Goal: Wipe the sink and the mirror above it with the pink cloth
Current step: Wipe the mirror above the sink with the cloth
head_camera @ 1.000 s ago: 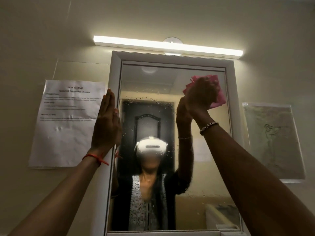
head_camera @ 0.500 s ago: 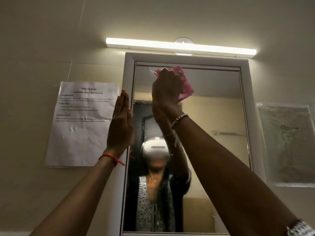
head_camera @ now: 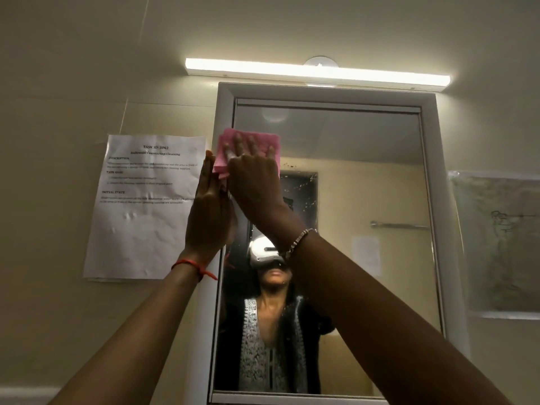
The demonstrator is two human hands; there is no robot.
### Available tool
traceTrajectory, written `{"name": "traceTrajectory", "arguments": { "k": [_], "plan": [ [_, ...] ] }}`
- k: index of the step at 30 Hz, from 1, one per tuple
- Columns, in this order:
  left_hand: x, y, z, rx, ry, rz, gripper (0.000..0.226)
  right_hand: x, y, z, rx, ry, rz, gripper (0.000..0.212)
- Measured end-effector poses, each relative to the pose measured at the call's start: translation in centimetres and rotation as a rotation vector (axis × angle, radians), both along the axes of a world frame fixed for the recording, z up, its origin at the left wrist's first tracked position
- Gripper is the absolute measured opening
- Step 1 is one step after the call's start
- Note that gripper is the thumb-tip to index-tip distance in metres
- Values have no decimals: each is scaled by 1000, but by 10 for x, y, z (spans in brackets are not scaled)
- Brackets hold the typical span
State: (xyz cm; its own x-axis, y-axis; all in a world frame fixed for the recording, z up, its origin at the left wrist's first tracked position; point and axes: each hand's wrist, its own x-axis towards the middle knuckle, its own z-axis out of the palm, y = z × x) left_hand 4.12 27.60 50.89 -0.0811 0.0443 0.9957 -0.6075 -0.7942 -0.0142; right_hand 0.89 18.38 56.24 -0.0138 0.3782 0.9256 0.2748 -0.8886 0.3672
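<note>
The right hand [head_camera: 257, 176], fingers spread, is pressing the pink cloth [head_camera: 248, 147] flat against the mirror's [head_camera: 365, 200] upper-left corner — droplets remaining mid-glass — while the left hand [head_camera: 209, 211], open-palmed, is bracing the frame [head_camera: 327, 92]; the sink is lying out of view.

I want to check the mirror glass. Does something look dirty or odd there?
Yes. Pale spots and streaks dot the mirror just right of the pink cloth, which the right hand presses flat on the glass. That patch looks unwiped.
</note>
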Motion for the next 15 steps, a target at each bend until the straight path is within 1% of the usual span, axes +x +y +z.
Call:
{"name": "traceTrajectory", "arguments": {
  "k": [2, 4, 5, 7, 8, 12, 15],
  "plan": [
    [-3, -2, 1, 11, -12, 1, 46, 4, -8, 0, -69, 15, -67, 49],
    [-7, -3, 0, -3, -5, -26, 59, 5, -17, 0, -148, 2, -131, 51],
    [-8, -3, 0, -6, -5, -28, 62, 6, -23, 0, -187, 3, -150, 53],
    [-5, -2, -1, -8, -29, -4, 56, 8, -37, -3, -233, 3, -172, 56],
    [-4, -1, -1, -13, -34, 2, 52, 10, -43, -4, -240, -11, -165, 56],
    [-1, -4, -2, -33, -26, 4, 51, 22, -62, -7, -221, -147, -94, 57],
    [0, -3, -2, -39, -22, 19, 51, 24, -77, -6, -211, -175, 10, 58]
  ]
}}
